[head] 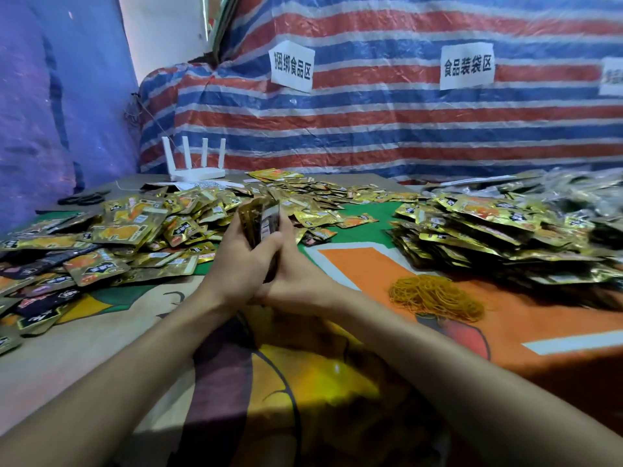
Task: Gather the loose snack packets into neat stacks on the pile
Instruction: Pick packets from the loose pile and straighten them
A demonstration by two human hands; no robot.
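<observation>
1. Striped red, white and blue tarp [371, 129] hangs across the whole back. It has white paper signs [292, 67] stuck on it, and a white four-antenna router [197, 163] sits at the far left end of the table.
2. Table's covered with a printed cloth [354, 264] in orange, green and yellow.
3. From my feed, the loose snack packets [135, 227] (gold foil with orange print) are spread over the left side and the back of the cloth, overlapping every which way.
4. Over on the right is the pile [488, 230], with packets lying flat in rough layers. It's well apart from the loose spread, with bare cloth in between.
5. A tangle of yellow rubber bands [435, 298] lies on the orange patch just in front of the pile.
6. Left hand [236, 264] has its fingers curled round the left side of a small stack of packets [259, 220], which stands on edge, roughly upright.
7. Right hand [296, 281] clasps the same stack from the right, and the two hands touch at the bottom.
8. That stack is in the middle, right at the near edge of the loose spread. I can't tell if its lower edge touches the cloth, since the hands hide it.
</observation>
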